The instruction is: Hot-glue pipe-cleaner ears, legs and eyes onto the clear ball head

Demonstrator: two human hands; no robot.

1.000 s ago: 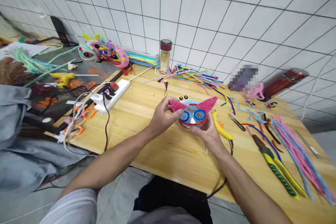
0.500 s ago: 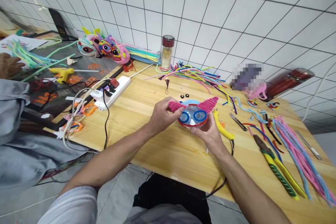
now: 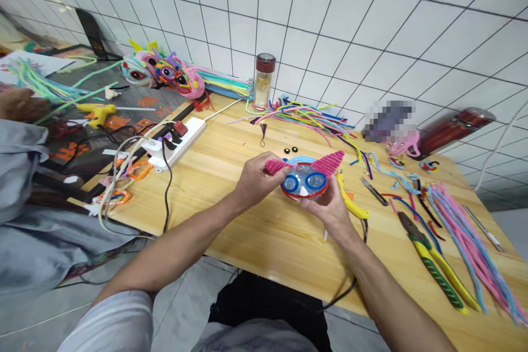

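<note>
Between my hands is a clear plastic mask-like craft piece (image 3: 304, 182) with a red rim, two blue rings as eyes, a white triangle below them and two pink pipe-cleaner ears. My left hand (image 3: 258, 177) pinches the left pink ear (image 3: 275, 165) between thumb and fingers. My right hand (image 3: 329, 206) grips the lower right edge of the piece, its thumb at the front. The right pink ear (image 3: 329, 163) stands up free of both hands. Just beyond the piece lie two small black rings (image 3: 291, 149). A yellow glue gun (image 3: 353, 204) rests beside my right hand, partly hidden by it.
Pliers (image 3: 433, 264) and pink and blue pipe cleaners (image 3: 474, 247) lie at the right. A power strip (image 3: 181, 143) with cords sits left. Behind stand a glass bottle (image 3: 263, 81) and decorated masks (image 3: 165, 74). Another person's hand (image 3: 22, 103) is at far left.
Both hands keep the same hold on the craft piece, which shows almost no movement. The whole view has shifted very slightly. The other person's hand at far left has moved a little.
</note>
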